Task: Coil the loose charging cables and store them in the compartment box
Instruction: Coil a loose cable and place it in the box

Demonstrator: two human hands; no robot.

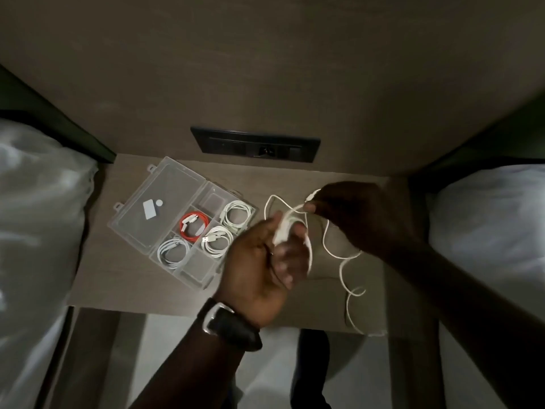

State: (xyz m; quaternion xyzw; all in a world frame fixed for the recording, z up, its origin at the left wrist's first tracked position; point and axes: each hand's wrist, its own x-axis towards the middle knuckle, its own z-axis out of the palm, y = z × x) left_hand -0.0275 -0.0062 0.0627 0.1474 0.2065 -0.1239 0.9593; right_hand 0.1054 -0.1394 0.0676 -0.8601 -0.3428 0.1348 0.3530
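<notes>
A clear compartment box (153,245) lies open on the left of the small table, its lid (153,199) flat beside it. Three compartments hold coiled white cables (237,215) and one holds a coiled red cable (193,227). My left hand (265,261) is above the table's middle, fingers curled around a few loops of a loose white cable (331,246). My right hand (351,211) pinches the same cable near its plug end, just right of the left hand. The cable's remaining length trails in loose curves to the table's front right edge.
The wooden bedside table (124,278) stands between two beds with white bedding (38,216). A dark socket panel (255,144) sits in the wall behind. A black watch is on my left wrist. Two box compartments at the front look empty.
</notes>
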